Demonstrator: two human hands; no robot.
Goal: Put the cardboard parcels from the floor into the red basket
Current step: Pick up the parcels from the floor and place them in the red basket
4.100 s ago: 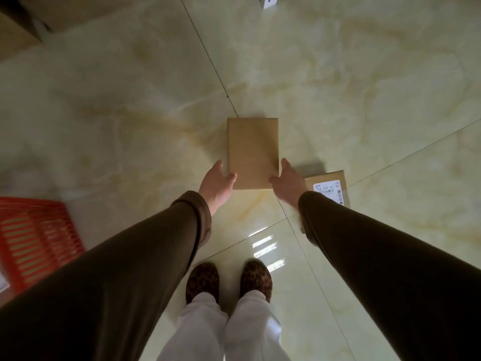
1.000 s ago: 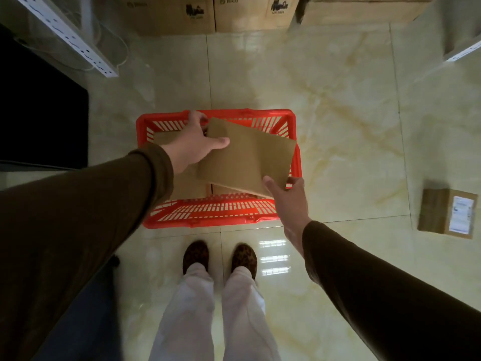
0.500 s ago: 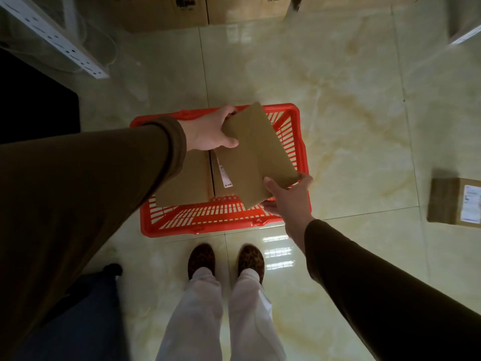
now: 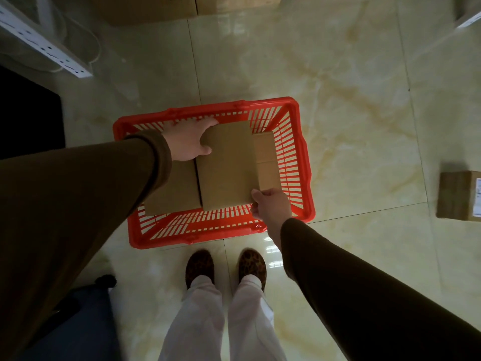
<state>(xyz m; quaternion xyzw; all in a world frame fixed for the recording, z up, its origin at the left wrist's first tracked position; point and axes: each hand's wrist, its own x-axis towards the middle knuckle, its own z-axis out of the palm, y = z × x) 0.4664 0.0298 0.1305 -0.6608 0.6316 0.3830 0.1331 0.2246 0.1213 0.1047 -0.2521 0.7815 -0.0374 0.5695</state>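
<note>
1. Step in hand: setting a flat cardboard parcel (image 4: pixel 226 166) into the red basket (image 4: pixel 299 162), which stands on the tiled floor (image 4: pixel 338 87) just ahead of the person's shoes (image 4: pixel 200 264).
2. Held parcel: inside the basket's rim, lying roughly level over other cardboard parcels; one shows at its left (image 4: pixel 173 188), another at its right (image 4: pixel 266 160). Whether it already rests on them cannot be told.
3. Left hand (image 4: pixel 186 140): grips the parcel's far left corner, thumb on top, fingers curled over the far edge.
4. Right hand (image 4: pixel 269 205): pinches the near right corner, thumb on top (the other fingers are hidden underneath).
5. Remaining stock: one labelled parcel (image 4: pixel 459 195) lies on the floor well to the right of the basket, cut by the frame edge.
6. Next move, as judged: lower the parcel until it sits flat on the stack, release both corners and draw the hands clear of the rim, then turn right for the labelled parcel.
7. Surroundings: large cardboard cartons (image 4: pixel 145 6) beyond the basket; a white power strip (image 4: pixel 44 48) at upper left.
</note>
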